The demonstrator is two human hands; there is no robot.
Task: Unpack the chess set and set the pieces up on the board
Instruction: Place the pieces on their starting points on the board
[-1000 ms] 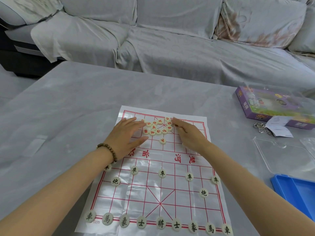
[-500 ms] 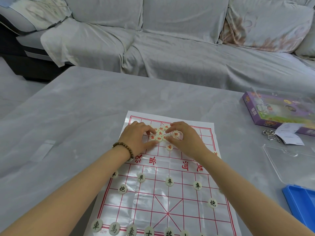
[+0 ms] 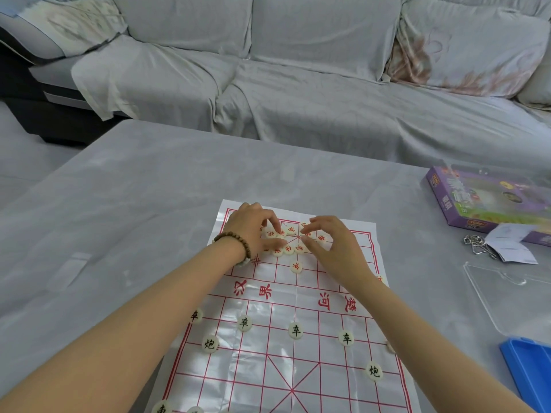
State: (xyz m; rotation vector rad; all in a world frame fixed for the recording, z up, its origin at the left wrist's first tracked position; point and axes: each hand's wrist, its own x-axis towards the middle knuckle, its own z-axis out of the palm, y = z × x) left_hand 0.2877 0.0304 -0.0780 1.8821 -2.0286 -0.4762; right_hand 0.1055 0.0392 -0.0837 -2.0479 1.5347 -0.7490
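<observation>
Red chess pieces [image 3: 288,248] sit bunched at the far end of the board [image 3: 298,296], with the black pieces [image 3: 295,329] already placed on the near half. Both hands have gone from flat herding to curled picking, so sorting probably begins. The left hand [image 3: 247,231] pinches at the bunch. The right hand [image 3: 334,248] touches it half-curled, and I cannot tell whether it grips.

I get one view only, worn on the person's head and aimed forward and down. The left hand [image 3: 253,231] and right hand [image 3: 334,248] sit near, mid-frame, over the board [image 3: 298,296]; the sofa [image 3: 298,99] lies well beyond them.
</observation>
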